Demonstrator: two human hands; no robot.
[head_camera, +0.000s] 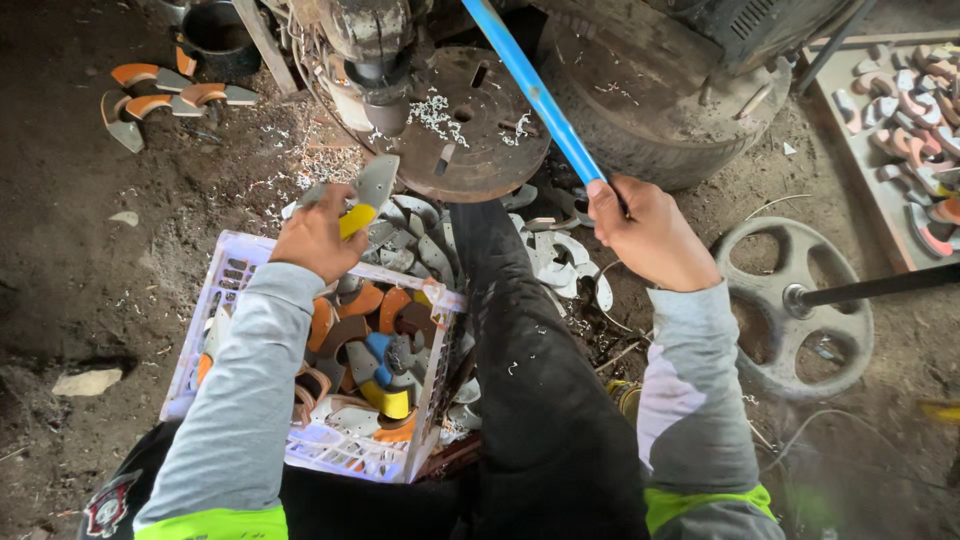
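Observation:
My left hand (318, 236) grips a curved metal blade piece (368, 195) with a yellow end, holding it just below the drill head (378, 75) and beside the round drill table (470, 125). My right hand (645, 235) is closed around a long blue lever handle (530, 90) that slants up to the machine. A white plastic crate (225, 300) below my left arm holds several curved pieces in orange, brown, blue and yellow. My dark trouser leg (520, 350) runs between the crate and the right arm.
Grey curved blades (555, 255) lie heaped by the machine base. More orange-tipped pieces (165, 95) sit on the dirt at top left, others on a board (915, 90) at right. A spoked metal wheel (795, 310) lies on the ground; metal shavings are scattered about.

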